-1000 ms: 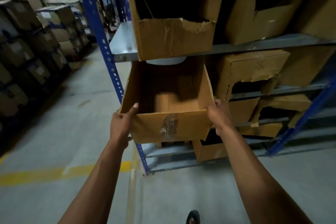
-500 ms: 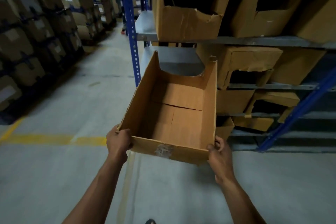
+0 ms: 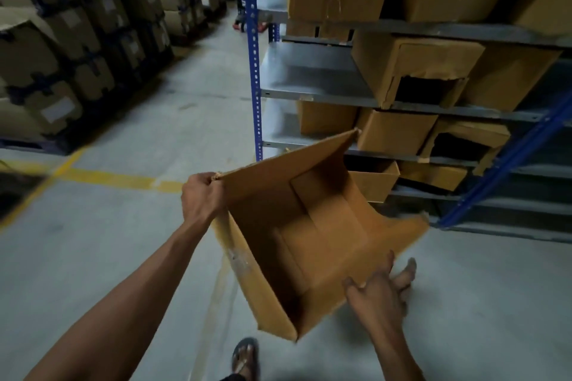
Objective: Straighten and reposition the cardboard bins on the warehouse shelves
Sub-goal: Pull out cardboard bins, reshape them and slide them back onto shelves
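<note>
Two hands steer one empty cardboard bin in the aisle, clear of the shelves. Your left hand is clenched on the bin's upper corner, fingers wrapped over the edge. Your right hand lies against the low side wall near the bottom corner, fingers spread and fairly straight, propping rather than gripping.

A second ago the bin sat in the bare gap on the middle shelf with a hand at each front corner. Half a second ago it hung level in front of you. Now it is tipped and twisted, mouth turned up toward you, its far corner beyond your fingers pointing back at the rack and its near corner hanging low above your sandalled foot.

That suggests the bin is being turned round in mid-air, probably to go back in a better way up. The gap past your left knuckles is open, and the torn bins beside it sit crooked, so the job looks early.
</note>
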{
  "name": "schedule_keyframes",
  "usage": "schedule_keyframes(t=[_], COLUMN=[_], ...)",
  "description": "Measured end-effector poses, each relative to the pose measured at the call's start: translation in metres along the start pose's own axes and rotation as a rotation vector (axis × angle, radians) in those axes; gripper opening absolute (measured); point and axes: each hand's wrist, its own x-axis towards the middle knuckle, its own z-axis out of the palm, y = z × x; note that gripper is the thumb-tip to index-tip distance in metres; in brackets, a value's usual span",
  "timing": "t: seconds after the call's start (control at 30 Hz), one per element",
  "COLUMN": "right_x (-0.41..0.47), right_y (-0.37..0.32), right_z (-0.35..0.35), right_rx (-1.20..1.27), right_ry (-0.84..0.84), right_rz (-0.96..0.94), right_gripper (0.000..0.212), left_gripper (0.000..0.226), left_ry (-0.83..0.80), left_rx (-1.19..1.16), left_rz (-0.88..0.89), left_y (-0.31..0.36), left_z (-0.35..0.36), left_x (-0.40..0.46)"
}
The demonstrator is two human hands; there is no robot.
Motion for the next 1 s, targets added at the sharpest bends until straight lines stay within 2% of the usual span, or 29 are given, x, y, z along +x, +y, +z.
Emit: schedule_keyframes(t=[0.07,0.13,0.23,0.33,0.4,0.47,0.53,0.6,0.7,0.77,0.83,0.9,1.0], right_x=[-0.011,-0.015,-0.013,-0.007,-0.004,-0.006,-0.011,-0.013,-0.006,0.002,0.005,0.005,0.008], right_y=[-0.005,-0.016,-0.045,-0.082,-0.102,-0.113,-0.118,-0.123,-0.13,-0.134,-0.137,-0.14,-0.146], right_z=[-0.007,-0.011,-0.019,-0.027,-0.035,-0.041,-0.041,-0.034,-0.03,-0.033,-0.039,-0.043,-0.041], right_rx=[-0.113,-0.205,-0.297,-0.409,-0.445,-0.413,-0.435,-0.393,-0.309,-0.252,-0.209,-0.168,-0.128], right_ry=[0.034,0.085,0.226,0.292,0.224,0.127,0.186,0.236,0.253,0.291,0.319,0.326,0.319], right_rz=[-0.091,-0.301,-0.55,-0.665,-0.686,-0.702,-0.751,-0.737,-0.636,-0.545,-0.48,-0.413,-0.317], right_gripper=[0.109,0.1,0.097,0.096,0.078,0.049,0.033,0.032,0.033,0.034,0.033,0.029,0.023], left_gripper=[0.023,0.02,0.037,0.033,0.028,0.029,0.029,0.033,0.05,0.056,0.063,0.084,0.123], left_ry=[-0.037,-0.082,-0.187,-0.339,-0.43,-0.476,-0.484,-0.446,-0.328,-0.137,0.044,0.046,-0.151], left_rx=[0.051,0.087,0.14,0.17,0.173,0.178,0.166,0.133,0.142,0.138,0.09,0.027,0.025], left_rz=[0.106,0.23,0.389,0.52,0.581,0.616,0.628,0.641,0.645,0.634,0.548,0.35,0.041], left_y=[0.01,0.021,0.041,0.062,0.071,0.075,0.074,0.074,0.064,0.033,-0.012,-0.059,-0.119], left_z=[-0.005,-0.01,-0.021,-0.039,-0.052,-0.064,-0.073,-0.08,-0.097,-0.108,-0.118,-0.121,-0.119], left_x=[-0.01,-0.015,-0.012,-0.007,0.0,0.01,0.02,0.026,0.026,0.019,0.003,-0.023,-0.062])
